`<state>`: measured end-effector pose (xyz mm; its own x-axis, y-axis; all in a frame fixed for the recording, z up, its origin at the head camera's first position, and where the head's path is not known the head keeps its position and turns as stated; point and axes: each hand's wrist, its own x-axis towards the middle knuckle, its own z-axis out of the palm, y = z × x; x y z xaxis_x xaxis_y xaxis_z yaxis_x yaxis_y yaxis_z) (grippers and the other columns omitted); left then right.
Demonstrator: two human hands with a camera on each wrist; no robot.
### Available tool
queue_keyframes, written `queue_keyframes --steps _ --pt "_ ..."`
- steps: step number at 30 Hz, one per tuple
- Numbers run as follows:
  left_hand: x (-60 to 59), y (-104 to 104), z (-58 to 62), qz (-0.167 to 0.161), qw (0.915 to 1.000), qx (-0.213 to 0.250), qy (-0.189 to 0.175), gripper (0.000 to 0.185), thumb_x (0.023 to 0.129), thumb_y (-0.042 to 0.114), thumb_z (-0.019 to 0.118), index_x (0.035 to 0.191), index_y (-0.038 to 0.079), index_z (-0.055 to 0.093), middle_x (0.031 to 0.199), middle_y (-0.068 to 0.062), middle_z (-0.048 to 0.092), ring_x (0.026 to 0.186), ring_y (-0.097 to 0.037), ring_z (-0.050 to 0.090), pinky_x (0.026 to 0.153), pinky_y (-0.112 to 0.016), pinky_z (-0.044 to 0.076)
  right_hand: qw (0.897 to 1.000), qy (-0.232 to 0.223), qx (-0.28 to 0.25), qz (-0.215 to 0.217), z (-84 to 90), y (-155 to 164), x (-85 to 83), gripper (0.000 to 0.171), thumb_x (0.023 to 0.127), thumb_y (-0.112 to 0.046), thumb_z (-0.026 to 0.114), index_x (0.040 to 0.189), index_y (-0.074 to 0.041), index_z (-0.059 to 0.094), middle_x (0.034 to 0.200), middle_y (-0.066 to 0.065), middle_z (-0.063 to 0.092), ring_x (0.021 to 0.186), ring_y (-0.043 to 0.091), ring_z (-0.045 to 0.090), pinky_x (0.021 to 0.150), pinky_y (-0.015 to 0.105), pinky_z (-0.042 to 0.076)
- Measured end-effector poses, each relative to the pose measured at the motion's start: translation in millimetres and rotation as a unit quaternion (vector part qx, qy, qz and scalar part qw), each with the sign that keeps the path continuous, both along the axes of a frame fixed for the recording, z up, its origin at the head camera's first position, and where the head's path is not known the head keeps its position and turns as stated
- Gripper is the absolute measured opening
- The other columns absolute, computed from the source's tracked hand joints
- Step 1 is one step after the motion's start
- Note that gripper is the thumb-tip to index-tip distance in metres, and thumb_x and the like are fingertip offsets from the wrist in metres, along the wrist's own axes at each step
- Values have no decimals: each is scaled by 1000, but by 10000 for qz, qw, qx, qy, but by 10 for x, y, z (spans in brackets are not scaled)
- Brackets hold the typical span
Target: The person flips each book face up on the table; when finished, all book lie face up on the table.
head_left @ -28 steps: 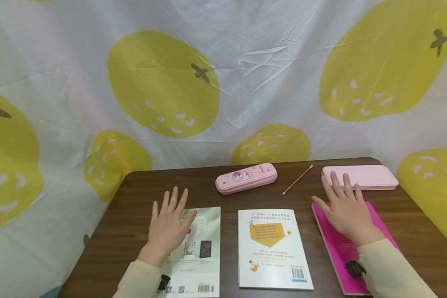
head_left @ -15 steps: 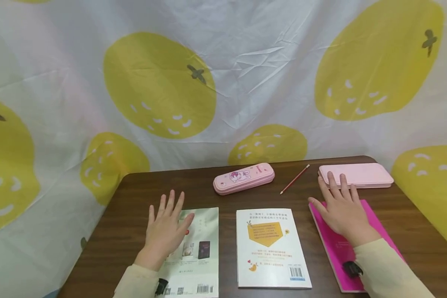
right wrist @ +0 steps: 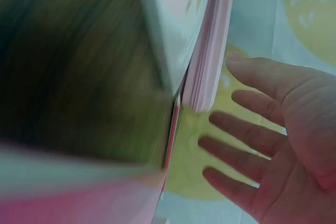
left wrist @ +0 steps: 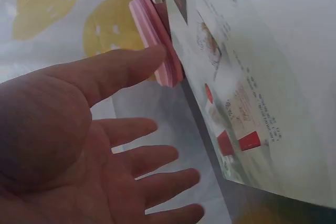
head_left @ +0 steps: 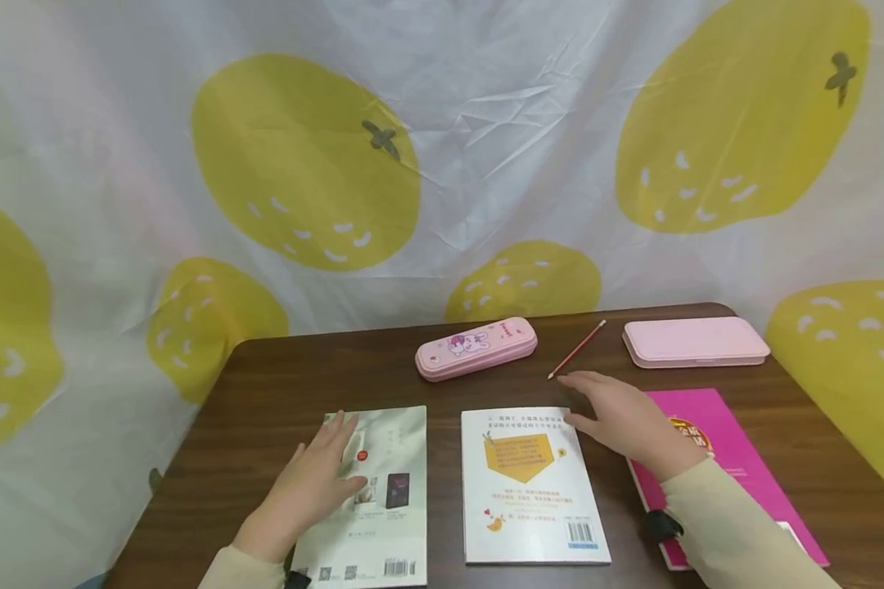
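Observation:
My left hand [head_left: 309, 487], fingers extended, is over the left part of a pale green book [head_left: 394, 548] in the head view. The left wrist view shows that palm and its straight fingers holding nothing beside the book [left wrist: 252, 87]. My right hand [head_left: 622, 421] reaches in from the right, its fingertips close to the upper right corner of a white book [head_left: 538, 540]. In the right wrist view the right hand [right wrist: 283, 140] has spread, relaxed fingers and grips nothing. A magenta book [head_left: 744, 466] lies partly behind the right hand and sleeve.
At the back of the brown table [head_left: 324, 368] lie a pink pencil case [head_left: 479, 348] with a rabbit print, a red pencil [head_left: 578, 349] and a plain pink case [head_left: 696, 342]. Behind them hangs a white curtain [head_left: 457, 164] printed with yellow fruit.
My right hand has moved left from the magenta book toward the white book, uncovering a round gold emblem on the magenta cover. My left hand has lowered and turned slightly over the green book.

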<state>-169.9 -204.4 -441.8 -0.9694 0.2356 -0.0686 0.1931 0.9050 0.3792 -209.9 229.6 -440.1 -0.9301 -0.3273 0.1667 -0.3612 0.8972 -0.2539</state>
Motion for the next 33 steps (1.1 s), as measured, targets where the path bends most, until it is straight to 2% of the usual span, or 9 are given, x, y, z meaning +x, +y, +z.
queue_keyframes --steps 2,7,11,15,19,22,26,33 --pt "47 -13 26 -61 9999 39 -91 85 86 27 83 158 7 41 166 -22 31 151 -44 35 117 -71 24 9998 -113 -125 60 10 -100 -24 53 90 -25 79 138 -8 64 139 16 65 130 38 60 106 58 47" --pt "156 -75 91 -50 10000 -68 52 73 80 21 87 145 7 58 153 -17 54 141 -38 51 118 -70 26 9979 -539 -328 147 19 -357 -82 44 93 -28 75 134 -11 68 136 10 67 131 34 61 107 56 48" --pt "246 -118 85 156 9999 -27 68 65 75 14 89 136 13 66 143 -13 63 135 -37 57 112 -63 39 9954 -820 -443 220 26 -566 -124 43 93 -30 76 133 -14 69 137 7 67 131 32 61 108 56 48" --pt "328 -163 45 218 9997 -90 -114 62 70 16 92 128 19 72 141 -12 63 131 -37 58 98 -58 51 9929 -1036 -443 383 4 -770 -150 55 88 -28 82 139 -19 64 145 4 61 135 29 58 109 54 47" --pt "409 -247 21 123 9993 -209 -287 57 63 23 98 115 25 76 139 -12 60 127 -36 56 90 -55 55 9883 -1146 -476 887 -7 -961 -151 69 82 -22 86 146 -17 58 151 8 54 138 30 54 109 52 48" --pt "450 -319 4 198 9989 -190 -391 56 58 25 100 109 28 75 132 -8 60 122 -30 56 87 -50 55 9856 -1138 -455 1161 5 -1086 -162 66 84 -20 85 144 -14 59 151 12 53 138 33 53 109 52 47" --pt "494 -410 -30 334 9980 -159 -521 58 56 25 101 107 29 74 121 -3 59 112 -24 55 85 -45 54 9834 -1166 -428 1321 -18 -1256 -223 61 87 -19 83 143 -13 60 151 13 53 140 33 51 113 50 44" --pt "534 -473 -80 524 9949 -211 -831 57 58 25 100 107 29 72 109 -1 57 99 -20 55 81 -42 52 9762 -1308 -517 1651 -50 -1495 -356 51 91 -9 78 139 -8 62 148 16 53 138 34 52 115 49 43"
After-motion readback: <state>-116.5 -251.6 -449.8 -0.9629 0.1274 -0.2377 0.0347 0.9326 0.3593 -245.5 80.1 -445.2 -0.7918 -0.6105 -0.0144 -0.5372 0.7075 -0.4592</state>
